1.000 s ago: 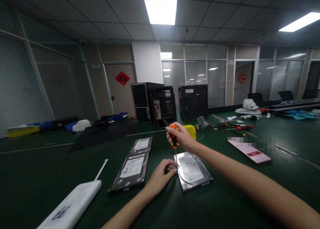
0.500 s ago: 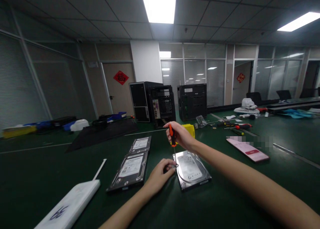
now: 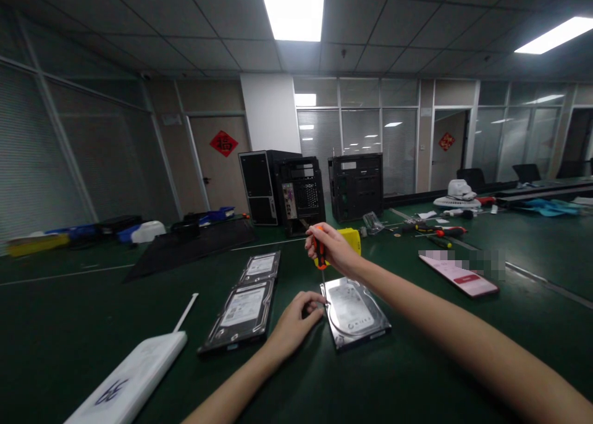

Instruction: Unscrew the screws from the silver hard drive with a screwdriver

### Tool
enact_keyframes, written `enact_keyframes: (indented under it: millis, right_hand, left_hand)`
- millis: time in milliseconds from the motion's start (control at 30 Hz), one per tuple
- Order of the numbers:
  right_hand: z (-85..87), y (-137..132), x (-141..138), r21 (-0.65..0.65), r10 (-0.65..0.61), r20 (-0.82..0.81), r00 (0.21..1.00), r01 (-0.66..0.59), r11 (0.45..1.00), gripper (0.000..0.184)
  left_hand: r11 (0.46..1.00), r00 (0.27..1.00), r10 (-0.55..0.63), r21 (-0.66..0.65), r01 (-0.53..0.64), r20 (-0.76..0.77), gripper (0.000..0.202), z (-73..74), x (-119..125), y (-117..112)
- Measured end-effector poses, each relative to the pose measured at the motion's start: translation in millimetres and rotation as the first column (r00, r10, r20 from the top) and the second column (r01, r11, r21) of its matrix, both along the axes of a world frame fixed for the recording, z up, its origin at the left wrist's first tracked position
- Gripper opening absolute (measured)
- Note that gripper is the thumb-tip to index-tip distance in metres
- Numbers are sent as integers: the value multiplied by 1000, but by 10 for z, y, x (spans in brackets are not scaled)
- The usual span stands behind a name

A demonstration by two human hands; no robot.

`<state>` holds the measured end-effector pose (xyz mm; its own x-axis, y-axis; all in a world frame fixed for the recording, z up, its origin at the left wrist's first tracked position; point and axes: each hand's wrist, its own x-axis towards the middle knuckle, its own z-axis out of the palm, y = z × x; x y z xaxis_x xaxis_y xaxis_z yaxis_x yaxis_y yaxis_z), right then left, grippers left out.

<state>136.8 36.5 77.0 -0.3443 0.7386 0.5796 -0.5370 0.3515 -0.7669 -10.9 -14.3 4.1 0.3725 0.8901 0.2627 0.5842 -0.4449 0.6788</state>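
The silver hard drive [image 3: 354,313] lies flat on the green desk [image 3: 306,393]. The right hand [image 3: 334,249] is wrapped around an orange and black screwdriver [image 3: 319,254], and its tip points down at the left edge of the silver hard drive. The left hand [image 3: 296,319] has its fingers bent at that same edge, close to the tip; I can't tell if they are pinching anything.

Left of the silver hard drive are two dark hard drives [image 3: 243,309], one behind the other. Farther left and closer to the person is a white thing with writing [image 3: 127,381]. Just behind the silver hard drive is a yellow thing [image 3: 353,241], and the right hand blocks part of it. Farther behind it stand three black computer cases [image 3: 356,189]. Right of it lies a phone with a pink screen [image 3: 456,275], with some hand tools [image 3: 451,232] behind the phone.
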Motion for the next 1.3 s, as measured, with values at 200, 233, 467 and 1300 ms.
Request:
enact_keyframes:
  millis: [200, 233, 467, 1300]
  right_hand:
    - [2, 48, 24, 77, -18, 45, 999, 14, 997, 31]
    - [1, 56, 31, 86, -20, 60, 998, 15, 996, 30]
    - [21, 88, 108, 105, -135, 110, 985, 124, 987, 26]
    - [128, 3, 231, 119, 14, 184, 983, -36, 992, 24]
  left_hand:
    - [1000, 1000, 8, 17, -8, -17, 23, 4, -4, -12]
    - [1000, 1000, 7, 12, -7, -21, 23, 11, -2, -16]
    - [1000, 999, -1, 1, 1, -39, 23, 50, 19, -24]
    - [1000, 999, -15, -24, 14, -32, 24, 22, -1, -24]
